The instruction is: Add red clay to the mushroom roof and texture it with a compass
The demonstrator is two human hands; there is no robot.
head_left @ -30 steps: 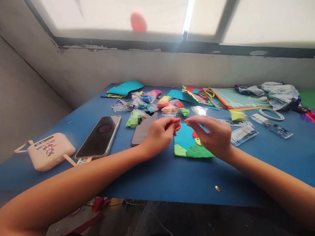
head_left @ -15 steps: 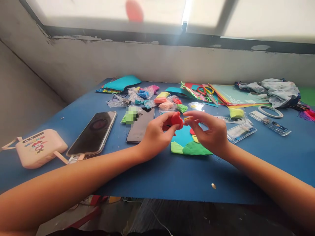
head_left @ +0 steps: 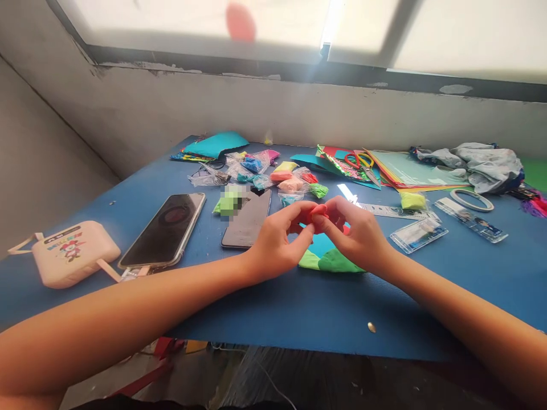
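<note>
Between my two hands is a lump of red modelling clay (head_left: 319,212), pinched by the fingertips of both. My left hand (head_left: 282,236) grips it from the left with thumb and forefinger. From the other side my right hand (head_left: 356,228) presses on it with thumb and fingers closed. Fingers cover part of the clay. Just below the hands lies a blue card (head_left: 322,246) bearing flattened green clay (head_left: 342,260) and a paler green patch. My right hand hides much of that card.
Left of my hands lie a dark tablet-like slab (head_left: 248,219), a phone (head_left: 164,230) and a pink power bank (head_left: 77,253). Bagged clay (head_left: 290,184) is heaped behind. Scissors (head_left: 367,165), coloured paper (head_left: 414,168), a ruler (head_left: 384,210) and a tape roll (head_left: 472,200) are at the back right.
My right hand has moved left, and its fingers now meet the red clay that my left hand held. The small yellowish bit at its fingertips no longer shows. The view has shifted slightly.
</note>
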